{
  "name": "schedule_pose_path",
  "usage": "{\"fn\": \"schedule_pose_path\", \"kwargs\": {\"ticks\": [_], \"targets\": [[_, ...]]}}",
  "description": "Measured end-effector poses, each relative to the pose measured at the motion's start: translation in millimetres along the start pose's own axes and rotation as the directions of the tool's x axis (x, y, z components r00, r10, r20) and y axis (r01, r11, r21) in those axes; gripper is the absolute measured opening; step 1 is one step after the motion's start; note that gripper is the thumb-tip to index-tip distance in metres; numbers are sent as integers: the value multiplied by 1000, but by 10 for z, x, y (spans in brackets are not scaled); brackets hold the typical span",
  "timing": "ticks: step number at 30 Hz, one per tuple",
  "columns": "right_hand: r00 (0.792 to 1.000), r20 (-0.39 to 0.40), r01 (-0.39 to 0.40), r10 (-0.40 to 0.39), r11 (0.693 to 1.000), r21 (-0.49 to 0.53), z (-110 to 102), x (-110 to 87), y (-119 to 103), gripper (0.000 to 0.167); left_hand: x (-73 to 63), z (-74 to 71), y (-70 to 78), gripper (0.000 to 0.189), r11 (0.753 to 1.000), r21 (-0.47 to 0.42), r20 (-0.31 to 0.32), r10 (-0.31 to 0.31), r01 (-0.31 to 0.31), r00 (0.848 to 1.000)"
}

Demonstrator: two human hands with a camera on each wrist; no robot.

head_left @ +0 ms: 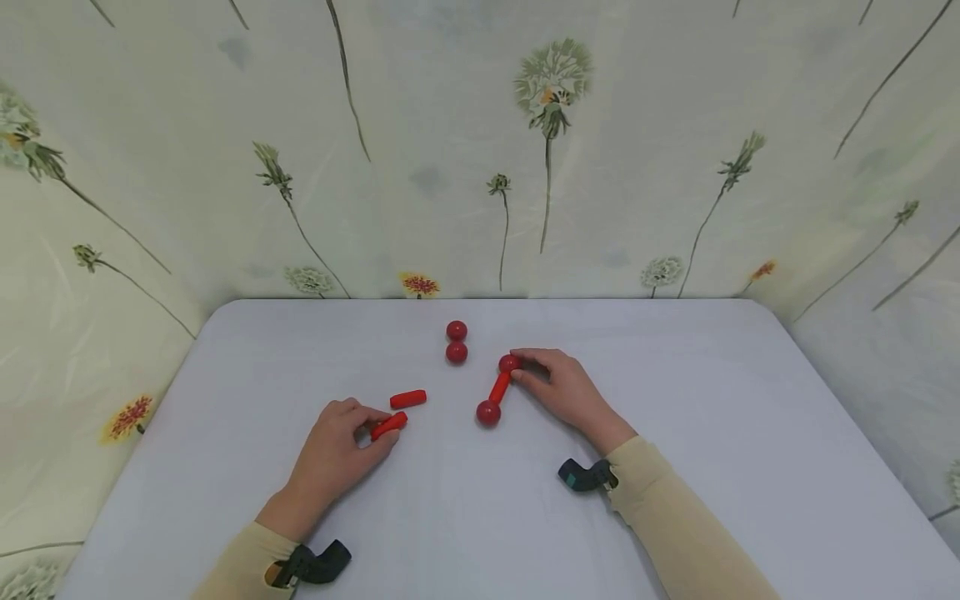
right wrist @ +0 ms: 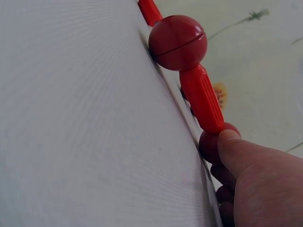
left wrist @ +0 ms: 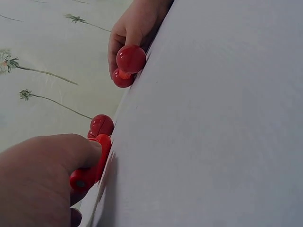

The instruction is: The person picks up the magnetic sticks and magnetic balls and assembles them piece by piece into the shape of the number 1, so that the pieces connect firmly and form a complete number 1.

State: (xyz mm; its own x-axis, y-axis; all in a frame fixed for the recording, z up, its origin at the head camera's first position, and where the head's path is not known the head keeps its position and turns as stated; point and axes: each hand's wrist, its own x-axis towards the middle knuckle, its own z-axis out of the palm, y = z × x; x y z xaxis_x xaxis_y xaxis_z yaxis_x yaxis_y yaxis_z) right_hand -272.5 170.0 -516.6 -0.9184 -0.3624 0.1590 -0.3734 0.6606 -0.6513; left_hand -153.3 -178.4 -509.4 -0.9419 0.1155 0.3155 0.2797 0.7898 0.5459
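Observation:
My left hand (head_left: 341, 450) pinches a short red rod (head_left: 389, 426) between thumb and fingers, low over the white table. Just beyond it lies a second red rod (head_left: 408, 399). On the right, my right hand (head_left: 564, 390) grips the far ball (head_left: 509, 363) of a dumbbell-like piece: a ribbed red rod (right wrist: 202, 98) joins that ball to a nearer dark red ball (head_left: 488, 413). In the right wrist view the thumb presses on the gripped ball (right wrist: 210, 146), and a seam line runs round the other ball (right wrist: 178, 42).
Two loose dark red balls, a nearer one (head_left: 457, 352) and a farther one (head_left: 457, 331), sit together toward the table's back edge. A pale cloth with dandelion prints (head_left: 450, 150) hangs behind and beside the white table (head_left: 712, 400). Each sleeve carries a black wrist mount.

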Motion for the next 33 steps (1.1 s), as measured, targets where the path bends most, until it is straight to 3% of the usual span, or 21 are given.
{"fn": "schedule_pose_path", "kwargs": {"ticks": [8,18,28,33], "targets": [[1000,1,0,0,1000,-8,5,2,14,45,-11,56,45,24,997,-76,-19,-8,6,1000],[1000,13,25,-25,1000,18,52,23,-1,44,-68,80,166,22,996,-93,-45,3,-7,999],[1000,0,9,-9,1000,-2,2,-3,10,45,-63,210,384,24,994,-106,23,-32,34,999],[1000,-2,9,-9,1000,-9,-6,-6,13,44,-61,264,453,25,993,-115,26,-32,34,999]]}}
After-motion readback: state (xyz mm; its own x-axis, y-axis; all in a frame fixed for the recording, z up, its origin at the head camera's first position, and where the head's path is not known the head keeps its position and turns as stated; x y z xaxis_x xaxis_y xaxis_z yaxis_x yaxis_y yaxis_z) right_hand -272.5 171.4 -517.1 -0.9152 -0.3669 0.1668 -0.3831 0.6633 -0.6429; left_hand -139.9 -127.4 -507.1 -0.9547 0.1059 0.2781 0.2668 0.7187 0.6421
